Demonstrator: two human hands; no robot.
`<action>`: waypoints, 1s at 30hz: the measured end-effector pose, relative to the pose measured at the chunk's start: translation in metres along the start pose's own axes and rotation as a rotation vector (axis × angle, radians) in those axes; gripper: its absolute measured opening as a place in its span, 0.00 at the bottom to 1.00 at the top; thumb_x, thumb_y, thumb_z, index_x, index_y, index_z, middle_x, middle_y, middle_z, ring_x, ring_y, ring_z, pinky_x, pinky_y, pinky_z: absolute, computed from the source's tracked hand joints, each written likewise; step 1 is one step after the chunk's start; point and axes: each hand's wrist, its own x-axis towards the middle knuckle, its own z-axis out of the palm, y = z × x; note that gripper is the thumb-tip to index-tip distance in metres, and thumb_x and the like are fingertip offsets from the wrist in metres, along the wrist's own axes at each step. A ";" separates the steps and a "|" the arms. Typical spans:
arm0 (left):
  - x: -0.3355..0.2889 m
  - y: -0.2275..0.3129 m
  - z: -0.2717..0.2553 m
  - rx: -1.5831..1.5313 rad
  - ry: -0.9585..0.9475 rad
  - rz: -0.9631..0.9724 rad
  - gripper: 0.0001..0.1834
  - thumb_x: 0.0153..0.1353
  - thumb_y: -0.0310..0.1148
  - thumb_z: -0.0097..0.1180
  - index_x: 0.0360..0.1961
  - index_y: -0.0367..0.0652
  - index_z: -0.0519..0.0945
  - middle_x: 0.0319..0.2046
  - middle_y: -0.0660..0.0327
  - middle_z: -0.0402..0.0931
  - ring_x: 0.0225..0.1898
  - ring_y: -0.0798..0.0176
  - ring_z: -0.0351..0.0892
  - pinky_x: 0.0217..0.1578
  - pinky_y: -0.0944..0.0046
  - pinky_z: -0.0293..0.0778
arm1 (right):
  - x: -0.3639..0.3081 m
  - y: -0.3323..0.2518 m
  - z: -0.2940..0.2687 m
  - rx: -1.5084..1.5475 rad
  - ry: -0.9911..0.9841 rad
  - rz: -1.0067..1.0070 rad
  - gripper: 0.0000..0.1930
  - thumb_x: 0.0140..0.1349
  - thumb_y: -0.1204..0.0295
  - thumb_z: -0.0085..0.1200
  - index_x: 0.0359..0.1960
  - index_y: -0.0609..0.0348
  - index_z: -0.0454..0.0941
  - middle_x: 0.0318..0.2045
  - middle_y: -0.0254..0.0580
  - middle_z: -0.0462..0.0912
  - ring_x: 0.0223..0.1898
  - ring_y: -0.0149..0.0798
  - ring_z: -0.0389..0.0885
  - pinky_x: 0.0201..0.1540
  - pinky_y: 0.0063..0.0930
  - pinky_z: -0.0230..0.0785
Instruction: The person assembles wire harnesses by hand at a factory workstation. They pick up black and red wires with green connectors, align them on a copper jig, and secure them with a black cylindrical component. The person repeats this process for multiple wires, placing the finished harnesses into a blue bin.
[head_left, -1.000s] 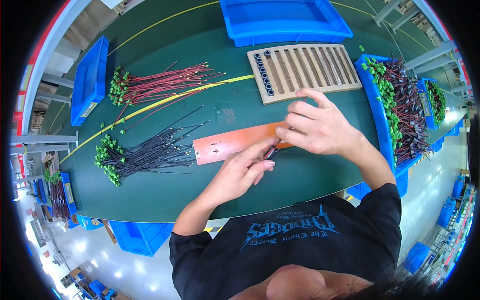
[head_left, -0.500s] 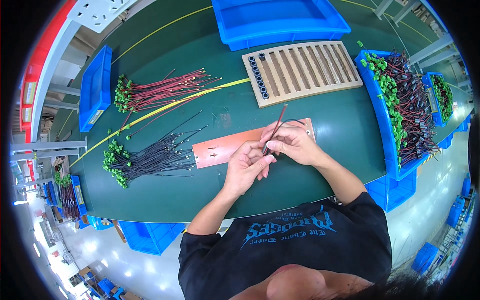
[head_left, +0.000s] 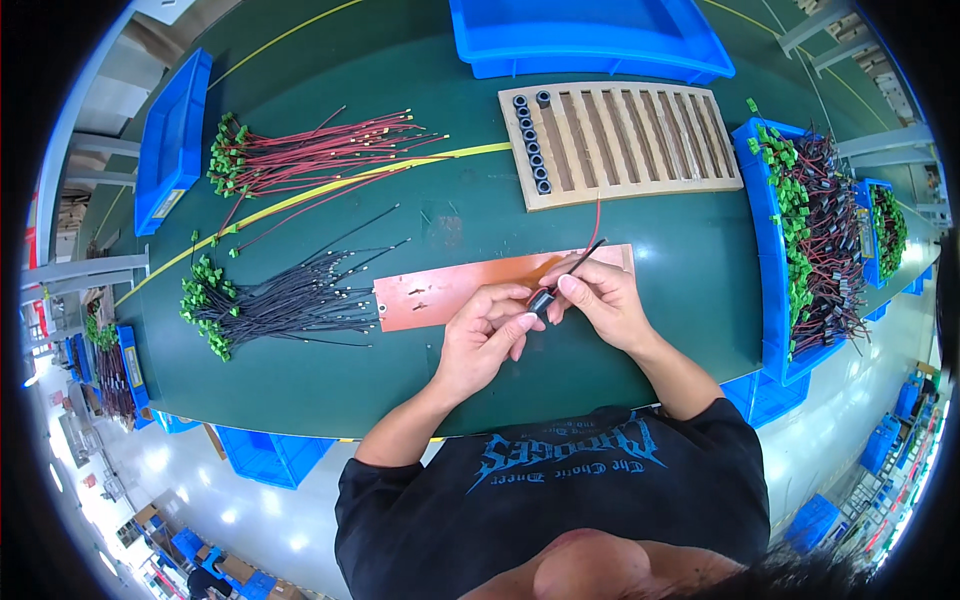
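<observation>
My left hand [head_left: 482, 333] is closed in a pinch around a black ring-shaped core [head_left: 541, 301], above the near side of an orange-pink board [head_left: 455, 285]. A red wire [head_left: 598, 222] and a black wire [head_left: 588, 257] run from the core up and to the right. My right hand [head_left: 606, 303] has its thumb and fingertips closed on the wires just beside the core. To the left lie a bundle of black wires [head_left: 300, 303] and, farther off, a bundle of red wires [head_left: 320, 155], both with green connectors at their left ends.
A wooden slotted rack [head_left: 640, 187] stands beyond my hands, with several black cores [head_left: 528, 145] in its left slots. A blue bin [head_left: 770, 255] of wired parts is at the right. Blue trays stand at the far side [head_left: 590, 45] and left [head_left: 172, 140] of the green table.
The core now shows between my fingers. My right hand has turned the wires so they lean farther right, and the black wire's loop has straightened. The whole view has shifted slightly.
</observation>
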 end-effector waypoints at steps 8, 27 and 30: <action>0.002 0.005 -0.006 0.051 0.006 -0.010 0.15 0.75 0.25 0.54 0.59 0.39 0.72 0.38 0.56 0.85 0.26 0.74 0.73 0.27 0.72 0.70 | -0.003 -0.004 0.002 0.068 0.071 -0.035 0.14 0.79 0.70 0.48 0.50 0.71 0.80 0.39 0.48 0.86 0.36 0.35 0.87 0.40 0.27 0.80; 0.002 0.000 -0.002 0.181 -0.037 0.007 0.14 0.68 0.27 0.64 0.52 0.33 0.81 0.38 0.57 0.83 0.37 0.68 0.85 0.40 0.67 0.80 | 0.000 0.002 -0.006 0.197 0.189 -0.089 0.13 0.77 0.68 0.51 0.50 0.67 0.80 0.45 0.50 0.86 0.41 0.37 0.86 0.44 0.31 0.80; 0.001 0.005 0.004 0.356 0.062 0.209 0.18 0.65 0.27 0.67 0.54 0.34 0.79 0.43 0.54 0.83 0.41 0.64 0.86 0.44 0.64 0.82 | -0.003 0.002 -0.004 -0.074 0.128 -0.126 0.12 0.77 0.71 0.50 0.47 0.69 0.82 0.46 0.52 0.86 0.39 0.38 0.87 0.43 0.31 0.82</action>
